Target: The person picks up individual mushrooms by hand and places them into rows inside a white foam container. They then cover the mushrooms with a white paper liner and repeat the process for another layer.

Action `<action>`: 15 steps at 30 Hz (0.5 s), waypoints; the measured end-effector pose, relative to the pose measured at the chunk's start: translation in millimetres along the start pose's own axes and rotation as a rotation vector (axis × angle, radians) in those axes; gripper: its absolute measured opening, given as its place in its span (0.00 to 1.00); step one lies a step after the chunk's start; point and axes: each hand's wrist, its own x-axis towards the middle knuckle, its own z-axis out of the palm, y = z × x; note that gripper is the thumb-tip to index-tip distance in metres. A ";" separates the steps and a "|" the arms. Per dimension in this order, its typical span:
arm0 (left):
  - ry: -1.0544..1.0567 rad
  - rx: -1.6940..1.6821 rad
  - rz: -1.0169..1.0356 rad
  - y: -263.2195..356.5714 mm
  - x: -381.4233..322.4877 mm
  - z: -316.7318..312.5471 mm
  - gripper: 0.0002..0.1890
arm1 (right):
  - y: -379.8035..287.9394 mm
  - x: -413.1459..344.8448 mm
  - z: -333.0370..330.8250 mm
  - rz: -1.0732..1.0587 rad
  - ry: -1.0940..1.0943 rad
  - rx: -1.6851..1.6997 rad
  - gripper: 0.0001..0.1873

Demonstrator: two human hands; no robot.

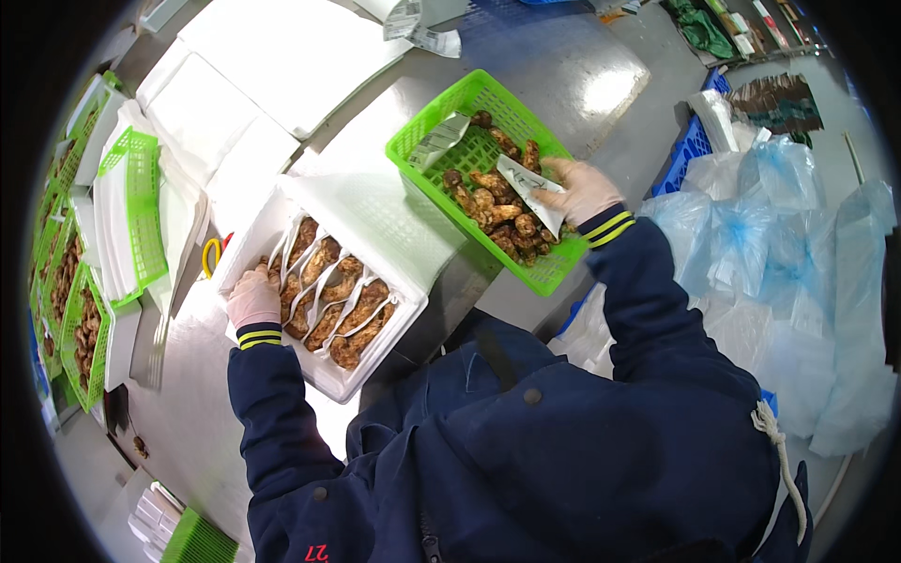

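My gloved left hand reaches into the left end of a white foam box, its fingertips at the mushrooms there; whether they grip one is hidden. Brown matsutake-like mushrooms lie in the box in rows, with white paper strips between them. Up and to the right, a green plastic basket holds loose mushrooms. My gloved right hand is over the basket's right side, thumb and fingers around a white paper slip with writing. Another printed slip leans inside the basket's left wall.
White foam lids or boards lie at the upper left. More green baskets of mushrooms line the far left. Scissors with a yellow handle lie beside the foam box. Clear and bluish plastic bags fill the right, near a blue crate.
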 end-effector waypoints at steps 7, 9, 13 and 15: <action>-0.023 0.016 -0.013 -0.9 -1.3 -0.5 0.19 | -0.4 4.0 30.8 0.180 0.032 0.299 0.10; -0.008 0.020 -0.020 -4.1 0.7 3.6 0.19 | 7.2 13.1 20.9 0.196 0.185 0.812 0.09; -0.002 0.004 -0.032 1.7 -3.3 -3.2 0.16 | -3.1 20.7 -16.8 0.164 0.121 1.040 0.12; 0.038 -0.011 0.020 -4.5 0.2 4.6 0.16 | -7.3 16.7 -19.1 0.131 0.119 1.092 0.12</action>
